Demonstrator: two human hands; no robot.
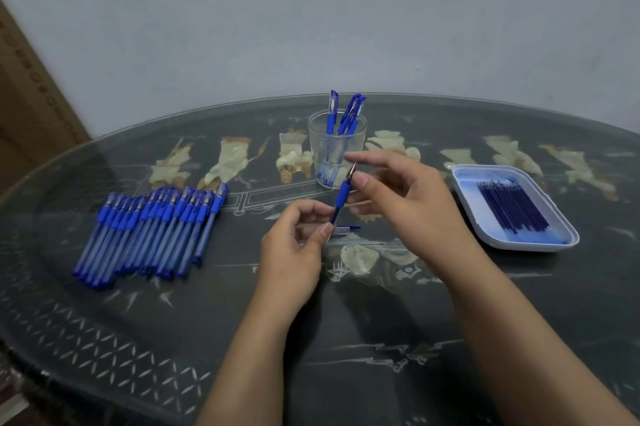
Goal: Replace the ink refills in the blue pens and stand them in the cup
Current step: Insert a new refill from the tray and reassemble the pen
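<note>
Nearest you, in front of the cup (pixel 337 148), your left hand (pixel 294 247) pinches the pen (pixel 343 195) by its clear barrel, thumb against curled fingers. The tip tilts up toward the cup, so the front end meets your other hand. Your right hand (pixel 398 190) sits at that tip, thumb beside the nose and forefinger stretched above it. I cannot tell whether it truly pinches. You are probably screwing the nose on or off. The cap (pixel 346 228) lies on the table (pixel 346 339) just below, handy for recapping. Left of the cup waits the pen row (pixel 152 231). To its right, the tray (pixel 467 198) keeps the refills (pixel 512 207) together. Farthest, the cup stands the finished pens (pixel 330 117) upright.
</note>
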